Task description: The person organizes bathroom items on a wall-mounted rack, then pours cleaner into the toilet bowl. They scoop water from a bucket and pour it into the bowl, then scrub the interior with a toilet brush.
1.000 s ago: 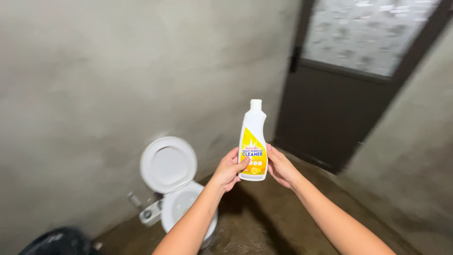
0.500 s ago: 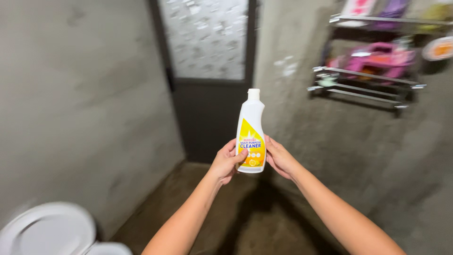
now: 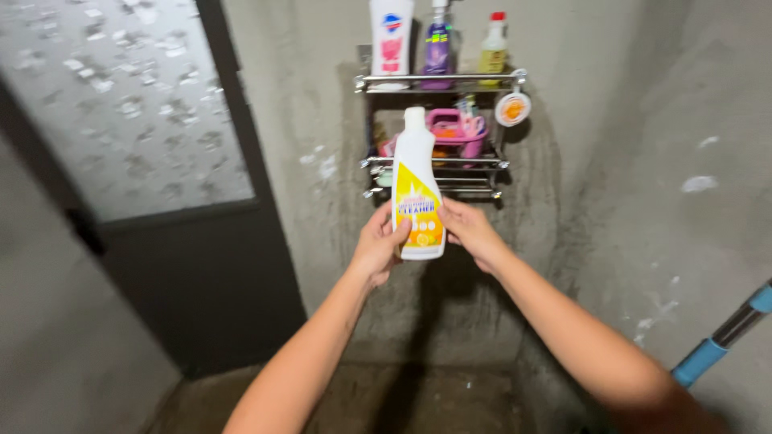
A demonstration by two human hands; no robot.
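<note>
cleaner bottle (image 3: 416, 189) upright, mid-frame, in front of wall rack (image 3: 438, 161). left hand (image 3: 378, 245) grips its lower left side, right hand (image 3: 466, 229) its lower right. three bottles (image 3: 438, 36) on rack top, pink basket (image 3: 454, 128) below. door (image 3: 145, 201) left.

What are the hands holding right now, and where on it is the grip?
Both hands hold a white cleaner bottle upright by its lower body: the left hand on its left side, the right hand on its right.
</note>
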